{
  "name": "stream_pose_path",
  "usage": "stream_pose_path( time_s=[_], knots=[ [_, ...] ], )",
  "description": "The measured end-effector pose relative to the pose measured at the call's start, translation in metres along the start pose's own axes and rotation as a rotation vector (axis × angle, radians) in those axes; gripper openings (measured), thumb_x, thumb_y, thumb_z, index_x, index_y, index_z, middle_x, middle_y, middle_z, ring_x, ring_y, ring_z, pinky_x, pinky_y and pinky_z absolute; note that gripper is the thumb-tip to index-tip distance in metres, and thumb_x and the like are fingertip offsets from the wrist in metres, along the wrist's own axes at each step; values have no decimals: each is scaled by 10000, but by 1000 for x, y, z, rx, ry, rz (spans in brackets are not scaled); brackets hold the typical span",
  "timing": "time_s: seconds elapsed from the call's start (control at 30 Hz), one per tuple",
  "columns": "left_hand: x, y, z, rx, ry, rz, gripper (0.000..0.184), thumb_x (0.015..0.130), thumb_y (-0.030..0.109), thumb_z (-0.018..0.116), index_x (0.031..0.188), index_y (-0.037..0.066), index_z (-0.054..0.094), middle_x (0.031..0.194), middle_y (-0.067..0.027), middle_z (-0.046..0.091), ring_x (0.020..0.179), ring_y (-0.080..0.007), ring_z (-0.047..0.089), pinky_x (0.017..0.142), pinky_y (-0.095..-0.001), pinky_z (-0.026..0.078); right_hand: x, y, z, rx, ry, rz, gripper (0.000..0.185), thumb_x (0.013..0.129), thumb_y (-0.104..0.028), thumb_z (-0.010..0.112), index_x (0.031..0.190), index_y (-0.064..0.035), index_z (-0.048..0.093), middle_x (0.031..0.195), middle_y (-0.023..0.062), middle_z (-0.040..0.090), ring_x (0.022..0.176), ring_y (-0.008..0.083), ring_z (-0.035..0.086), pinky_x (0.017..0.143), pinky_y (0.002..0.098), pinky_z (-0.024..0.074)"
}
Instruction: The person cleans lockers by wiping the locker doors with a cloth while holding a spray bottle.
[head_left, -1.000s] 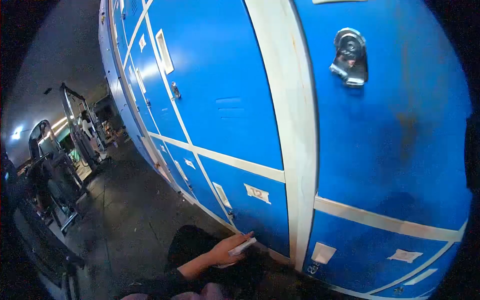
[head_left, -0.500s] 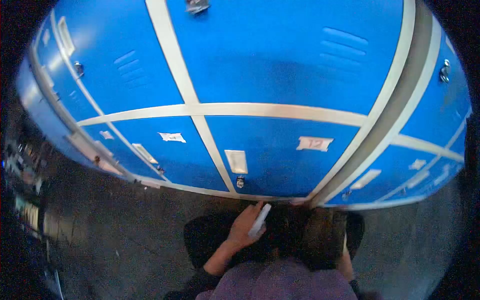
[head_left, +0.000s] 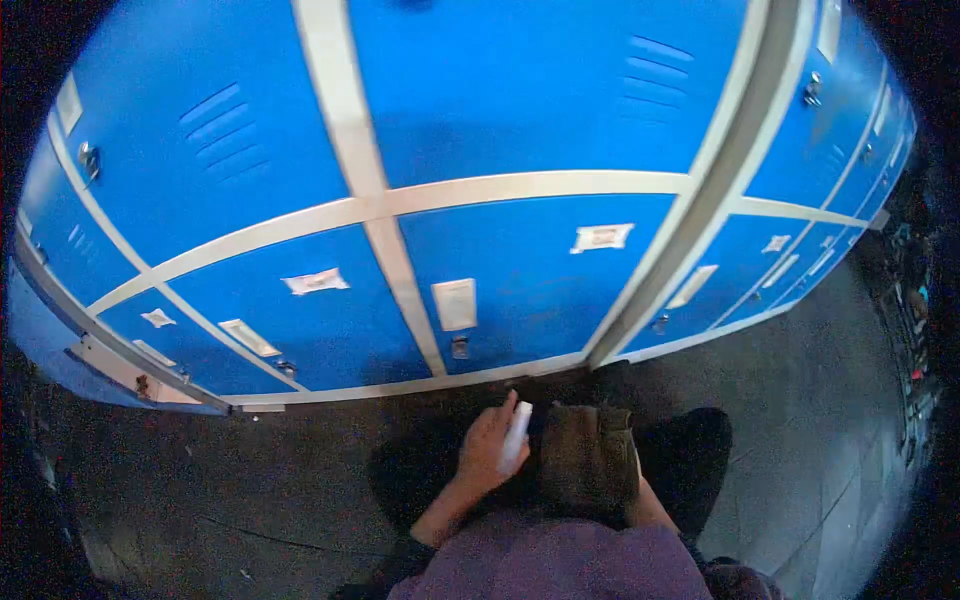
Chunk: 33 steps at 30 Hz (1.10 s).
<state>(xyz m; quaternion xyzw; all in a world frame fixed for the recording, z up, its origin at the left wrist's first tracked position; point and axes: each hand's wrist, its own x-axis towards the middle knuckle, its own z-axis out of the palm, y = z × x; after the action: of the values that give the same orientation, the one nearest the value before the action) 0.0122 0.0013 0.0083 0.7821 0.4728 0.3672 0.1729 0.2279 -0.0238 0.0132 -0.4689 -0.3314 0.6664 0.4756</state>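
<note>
My left hand (head_left: 484, 450) is closed round a slim white object (head_left: 515, 437), perhaps a small bottle or tube; its upper end sticks out past the fingers. A brown, soft-looking bundle (head_left: 572, 455), like a folded cloth or pouch, is above my lap to the right of it. My right hand (head_left: 643, 490) grips this bundle at its right edge, with most of the fingers hidden behind it. Both hands are low in the head view, over my dark-clothed legs, in front of the lockers.
Blue lockers (head_left: 520, 290) with pale frames fill the view ahead. Their doors are shut and carry paper labels (head_left: 603, 238), pale handle plates (head_left: 455, 304) and small locks (head_left: 460, 347). Dark floor (head_left: 260, 480) spreads on both sides, and blurred clutter (head_left: 915, 330) shows at the far right.
My view has turned to the right, so more lockers and floor show there. The brown bundle has moved left, nearer my left hand. The white object stays in my left hand.
</note>
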Motion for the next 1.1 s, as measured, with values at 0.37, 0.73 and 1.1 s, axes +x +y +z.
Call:
stream_pose_path(
  time_s=[0.37,0.73,1.1],
  knots=[
    [16,57,29,172,56,-165,745,680,103,638,1344,39,306,939,-165,497,842,-344,520,747,-395,446,10,-60,-161,-829,78,-567,317,869,-290,444,1059,-44,507,1012,109,527,938,259,516,856,364,419],
    [21,107,41,314,222,-134,738,679,55,653,1344,52,333,1086,-161,523,948,-295,542,850,-351,434,19,-55,-203,-1421,146,-882,287,865,-270,441,1036,-48,506,986,112,525,924,266,515,851,368,418],
    [-11,87,45,145,186,-124,668,701,74,580,1326,61,345,990,-166,501,906,-358,517,811,-391,425,11,-43,-189,-1379,501,-1087,419,819,-304,467,1092,13,478,1057,171,507,984,307,497,885,393,390]
  ],
)
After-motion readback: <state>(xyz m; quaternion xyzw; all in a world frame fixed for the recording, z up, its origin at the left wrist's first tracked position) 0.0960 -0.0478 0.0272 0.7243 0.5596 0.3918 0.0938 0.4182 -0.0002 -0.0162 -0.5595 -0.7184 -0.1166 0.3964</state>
